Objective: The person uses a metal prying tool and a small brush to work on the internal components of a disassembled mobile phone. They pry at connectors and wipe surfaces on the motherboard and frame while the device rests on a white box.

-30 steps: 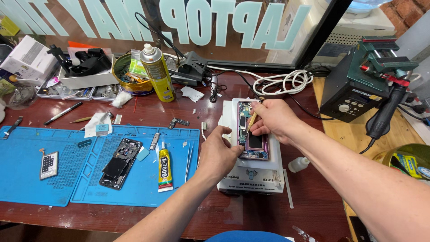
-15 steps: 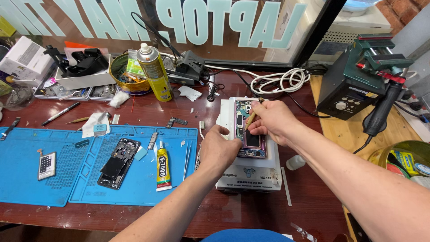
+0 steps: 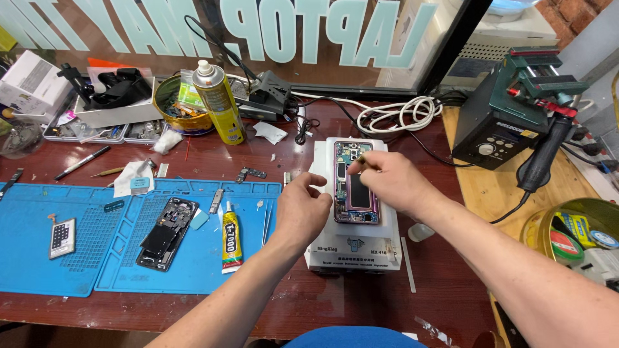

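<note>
Little has shifted — the opened purple-framed phone (image 3: 355, 182) is kept lengthwise on the white heating block (image 3: 353, 241), steadied by left hand (image 3: 302, 207); a thin tool is pinched by right hand (image 3: 390, 181).

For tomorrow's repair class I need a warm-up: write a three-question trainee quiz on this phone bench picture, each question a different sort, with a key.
1. True or false: the opened phone lies on the white heating plate.
2. Which hand holds a thin tool at the phone's top edge? A) left hand B) right hand
3. Fill in: the glue tube lies on the blue ____.

Key: 1 true; 2 B; 3 mat.
</note>
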